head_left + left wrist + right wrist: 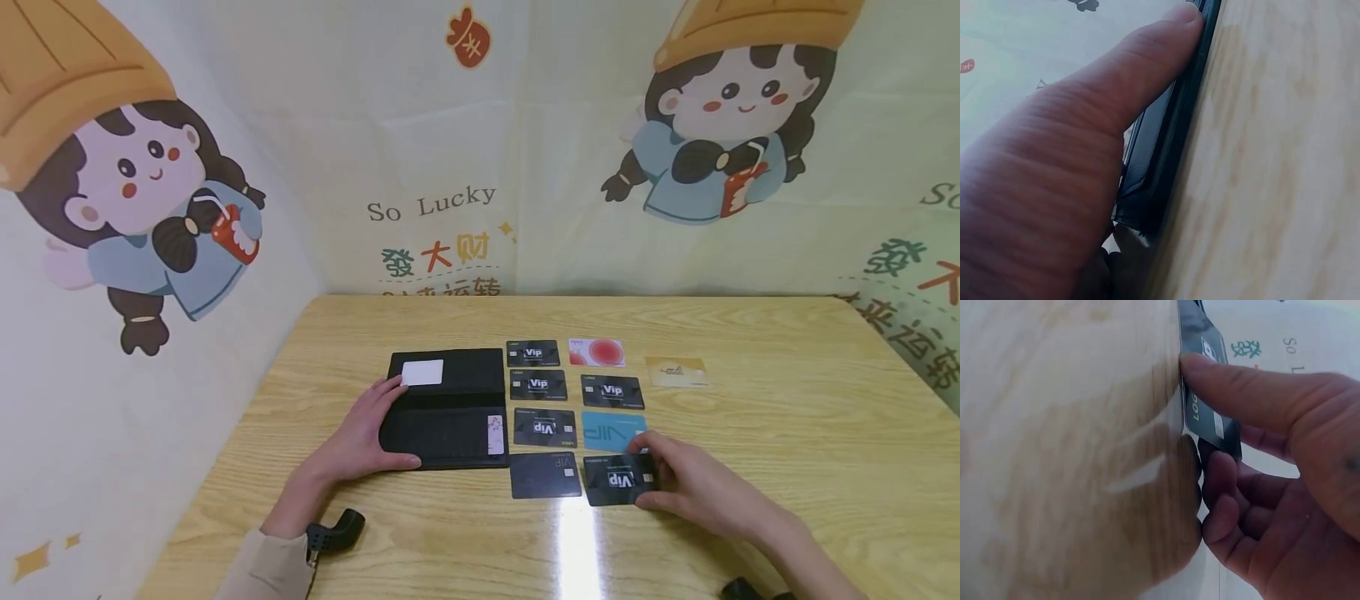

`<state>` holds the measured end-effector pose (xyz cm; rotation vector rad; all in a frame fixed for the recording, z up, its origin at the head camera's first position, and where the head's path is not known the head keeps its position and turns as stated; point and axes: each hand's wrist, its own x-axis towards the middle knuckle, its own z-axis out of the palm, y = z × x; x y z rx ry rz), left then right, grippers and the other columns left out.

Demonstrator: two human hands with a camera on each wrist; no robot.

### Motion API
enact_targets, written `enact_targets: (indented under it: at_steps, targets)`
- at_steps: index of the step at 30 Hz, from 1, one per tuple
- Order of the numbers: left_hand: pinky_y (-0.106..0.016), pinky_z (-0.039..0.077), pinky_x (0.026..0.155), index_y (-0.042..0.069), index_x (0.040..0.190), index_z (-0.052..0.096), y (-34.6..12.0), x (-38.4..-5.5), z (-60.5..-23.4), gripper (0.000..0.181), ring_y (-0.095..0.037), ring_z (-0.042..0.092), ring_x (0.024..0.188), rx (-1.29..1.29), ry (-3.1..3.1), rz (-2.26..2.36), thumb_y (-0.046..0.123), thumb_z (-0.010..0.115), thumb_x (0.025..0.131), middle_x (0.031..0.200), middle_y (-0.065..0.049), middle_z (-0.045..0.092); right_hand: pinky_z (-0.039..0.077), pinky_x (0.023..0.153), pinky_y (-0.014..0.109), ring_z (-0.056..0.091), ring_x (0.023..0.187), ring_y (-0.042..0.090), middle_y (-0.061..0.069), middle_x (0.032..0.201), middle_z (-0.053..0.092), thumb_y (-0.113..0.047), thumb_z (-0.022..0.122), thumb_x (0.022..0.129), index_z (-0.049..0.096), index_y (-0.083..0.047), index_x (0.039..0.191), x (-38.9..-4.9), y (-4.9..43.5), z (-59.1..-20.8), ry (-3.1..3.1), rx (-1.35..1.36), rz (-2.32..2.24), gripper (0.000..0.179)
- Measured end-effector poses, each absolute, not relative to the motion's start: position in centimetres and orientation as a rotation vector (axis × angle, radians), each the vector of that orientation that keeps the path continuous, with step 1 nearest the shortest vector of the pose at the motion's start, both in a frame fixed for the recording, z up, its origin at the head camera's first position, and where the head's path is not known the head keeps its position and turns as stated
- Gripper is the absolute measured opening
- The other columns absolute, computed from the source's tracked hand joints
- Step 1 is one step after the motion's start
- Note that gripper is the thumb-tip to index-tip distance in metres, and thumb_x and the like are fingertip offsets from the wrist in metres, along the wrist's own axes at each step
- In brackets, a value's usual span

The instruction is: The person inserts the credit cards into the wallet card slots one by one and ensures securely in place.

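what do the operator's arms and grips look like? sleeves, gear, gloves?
Beige left sleeve, with a curved black wrist piece. Right forearm shows no sleeve; another black piece is partly visible at the bottom edge. Left grip and right grip: ungloved.

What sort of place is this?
Probably an indoor tabletop staging spot, though the room itself is hidden: a cartoon-printed backdrop surrounds a wood-grain table, where cards lie spread beside an open black wallet.

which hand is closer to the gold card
Right: the right hand is in front of the gold card; the left hand is farther left, on the black wallet.
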<state>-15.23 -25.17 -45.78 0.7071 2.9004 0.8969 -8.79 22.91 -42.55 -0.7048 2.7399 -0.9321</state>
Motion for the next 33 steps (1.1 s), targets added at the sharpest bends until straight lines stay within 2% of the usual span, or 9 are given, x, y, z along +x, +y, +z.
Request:
enact_targets:
  at_steps: [3, 8, 14, 16, 19, 23, 29, 33]
  targets:
    - [-0.063, 0.015, 0.117, 0.002, 0.154, 0.035, -25.1, -15.2, -45.7, 0.111, -0.038, 0.016, 0.15, 0.714, 2.906, 0.9, 0.054, 0.087, 0.071, 0.163, -0.014, 0.026, 0.047, 0.065, 0.023, 0.051, 0.081, 0.009, -0.005, 0.096, 0.057, -0.027, 0.086, 0.082, 0.058, -0.013, 0.122, -8.8, 23.2, -42.4, 2.677, -0.712, -0.956, 0.05]
    - [-0.062, 0.005, 0.117, 0.0, 0.153, 0.037, -25.3, -15.1, -45.7, 0.108, -0.04, 0.019, 0.148, 0.751, 2.919, 0.902, 0.052, 0.086, 0.072, 0.161, -0.018, 0.028, 0.052, 0.083, 0.026, 0.054, 0.095, 0.015, 0.002, 0.119, 0.059, -0.025, 0.086, 0.082, 0.056, -0.008, 0.129, -8.9, 23.5, -42.1, 2.587, -0.733, -0.987, 0.059]
    - [-0.06, 0.004, 0.118, 0.0, 0.153, 0.036, -25.5, -15.2, -45.8, 0.109, -0.038, 0.018, 0.149, 0.76, 2.904, 0.907, 0.051, 0.087, 0.072, 0.162, -0.016, 0.026, 0.044, 0.099, 0.021, 0.054, 0.108, 0.019, 0.002, 0.128, 0.058, -0.033, 0.084, 0.083, 0.057, -0.011, 0.132, -8.8, 24.0, -41.9, 2.628, -0.716, -0.997, 0.06]
    - [-0.059, 0.004, 0.118, 0.001, 0.154, 0.036, -25.4, -15.3, -45.8, 0.11, -0.037, 0.017, 0.149, 0.755, 2.893, 0.907, 0.051, 0.087, 0.072, 0.163, -0.015, 0.025, 0.044, 0.097, 0.019, 0.055, 0.107, 0.019, 0.001, 0.127, 0.058, -0.033, 0.084, 0.084, 0.057, -0.011, 0.132, -8.9, 24.0, -41.8, 2.628, -0.667, -1.042, 0.06]
    - [-0.058, 0.003, 0.119, 0.002, 0.154, 0.035, -25.4, -15.4, -45.8, 0.11, -0.036, 0.015, 0.15, 0.75, 2.88, 0.905, 0.052, 0.087, 0.071, 0.163, -0.014, 0.024, 0.049, 0.084, 0.021, 0.054, 0.098, 0.018, 0.003, 0.119, 0.058, -0.03, 0.084, 0.085, 0.055, -0.007, 0.133, -9.0, 23.8, -41.6, 2.637, -0.646, -1.109, 0.061]
    - [-0.057, 0.002, 0.119, 0.002, 0.155, 0.034, -25.3, -15.4, -45.7, 0.111, -0.037, 0.015, 0.15, 0.743, 2.872, 0.903, 0.052, 0.087, 0.071, 0.164, -0.014, 0.023, 0.049, 0.072, 0.024, 0.053, 0.087, 0.015, -0.001, 0.104, 0.058, -0.025, 0.086, 0.083, 0.057, -0.006, 0.132, -9.4, 23.0, -41.3, 2.732, -0.644, -1.135, 0.06]
    - [-0.058, 0.003, 0.119, 0.002, 0.154, 0.035, -25.5, -15.5, -45.9, 0.109, -0.038, 0.015, 0.15, 0.742, 2.879, 0.912, 0.05, 0.087, 0.072, 0.163, -0.015, 0.023, 0.05, 0.065, 0.027, 0.054, 0.078, 0.016, -0.005, 0.091, 0.057, -0.014, 0.089, 0.079, 0.06, -0.006, 0.128, -11.2, 20.2, -41.0, 2.827, -0.744, -1.188, 0.057]
    - [-0.06, 0.003, 0.118, 0.001, 0.153, 0.036, -25.5, -15.5, -45.9, 0.107, -0.04, 0.017, 0.149, 0.762, 2.884, 0.915, 0.05, 0.087, 0.074, 0.162, -0.017, 0.025, 0.049, 0.064, 0.027, 0.054, 0.078, 0.017, -0.005, 0.091, 0.056, -0.015, 0.088, 0.08, 0.06, -0.004, 0.129, -12.8, 18.0, -40.9, 2.813, -0.796, -1.193, 0.057]
